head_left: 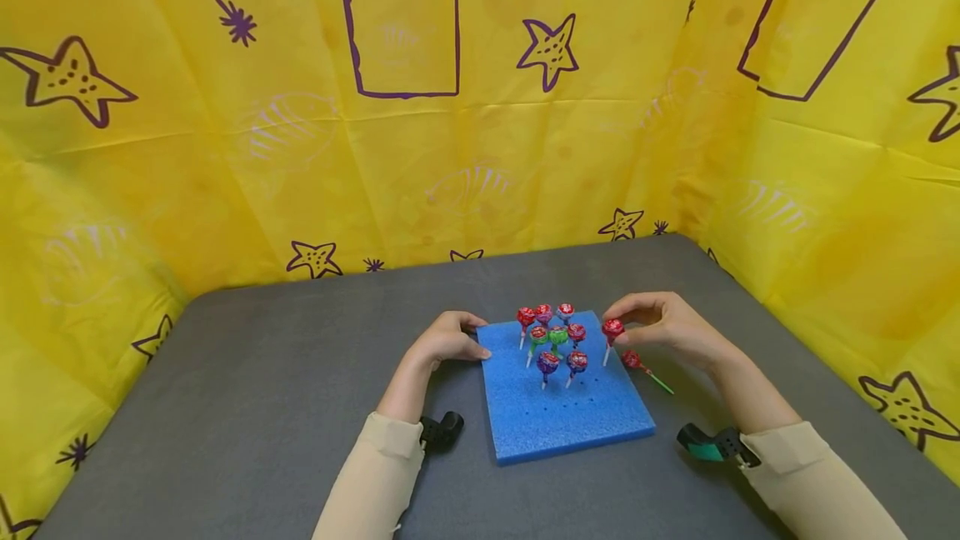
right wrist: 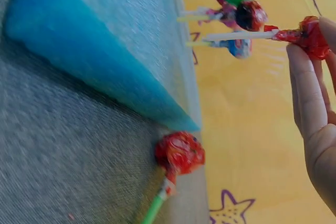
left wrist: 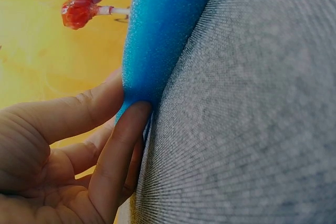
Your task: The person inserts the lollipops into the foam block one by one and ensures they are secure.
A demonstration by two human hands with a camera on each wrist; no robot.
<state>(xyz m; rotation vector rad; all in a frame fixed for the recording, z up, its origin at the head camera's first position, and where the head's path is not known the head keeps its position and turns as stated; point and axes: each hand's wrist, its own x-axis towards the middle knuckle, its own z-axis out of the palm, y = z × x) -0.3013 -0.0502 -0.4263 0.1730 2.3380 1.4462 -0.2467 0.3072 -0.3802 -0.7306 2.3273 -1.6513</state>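
A blue foam board (head_left: 562, 423) lies on the dark table with several wrapped lollipops standing in it, among them a green one (head_left: 557, 335) and a purple one (head_left: 548, 363). My left hand (head_left: 450, 337) grips the board's left edge, thumb on top and fingers at its side, as the left wrist view shows. Over the board's right side my right hand (head_left: 667, 327) pinches a red lollipop (right wrist: 311, 38) by its wrapped head. Its white stick (right wrist: 239, 36) points down toward the foam. A second red lollipop (right wrist: 179, 153), with a green stick, lies on the table beside the board.
Small holes (head_left: 568, 403) dot the front half of the board. A grey cloth covers the table (head_left: 300, 407). Yellow fabric walls (head_left: 405, 157) with drawn stars enclose the back and both sides. Each wrist wears a black camera mount (head_left: 442, 432).
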